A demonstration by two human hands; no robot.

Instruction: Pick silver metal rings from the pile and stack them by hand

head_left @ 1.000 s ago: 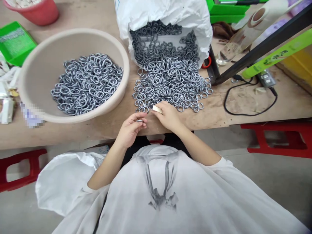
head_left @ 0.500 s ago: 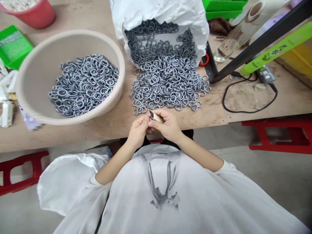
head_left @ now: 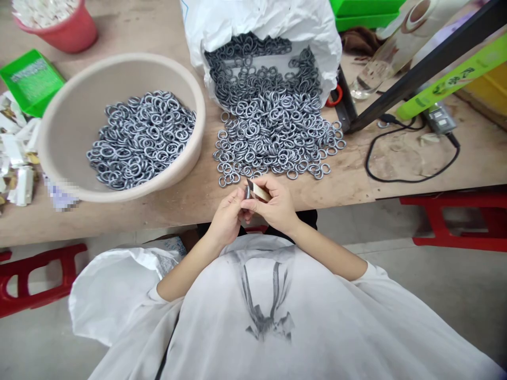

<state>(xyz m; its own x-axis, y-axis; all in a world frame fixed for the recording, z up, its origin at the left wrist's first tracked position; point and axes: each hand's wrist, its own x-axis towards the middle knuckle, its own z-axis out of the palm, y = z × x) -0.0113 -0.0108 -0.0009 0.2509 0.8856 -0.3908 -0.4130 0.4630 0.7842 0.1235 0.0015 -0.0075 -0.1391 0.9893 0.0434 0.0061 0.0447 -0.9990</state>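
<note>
My left hand (head_left: 227,215) is closed, with a grey ring (head_left: 247,192) pinched between its thumb and fingers and seen nearly edge-on. My right hand (head_left: 278,207) is wrapped round a knife (head_left: 260,193) with a pale handle and a dark, slanted blade. The blade tip is close beside the ring; whether they touch I cannot tell. Both hands meet at the table's front edge. Just beyond them lies a heap of grey rings (head_left: 273,132), spilling from a white sack (head_left: 265,18). To the left, a large beige basin (head_left: 63,137) holds many more such rings.
A green tray (head_left: 34,84) and a red bucket (head_left: 75,34) stand at the far left, near white plastic pieces (head_left: 19,184). On the right are a slanted black bar (head_left: 415,68), red-handled scissors (head_left: 336,96) and a looped black cable (head_left: 400,181). Red stools (head_left: 447,219) flank me.
The view has shifted slightly, so most things sit a little further right. Between my fingers the ring shows more clearly. Both hands keep their grip close together.
</note>
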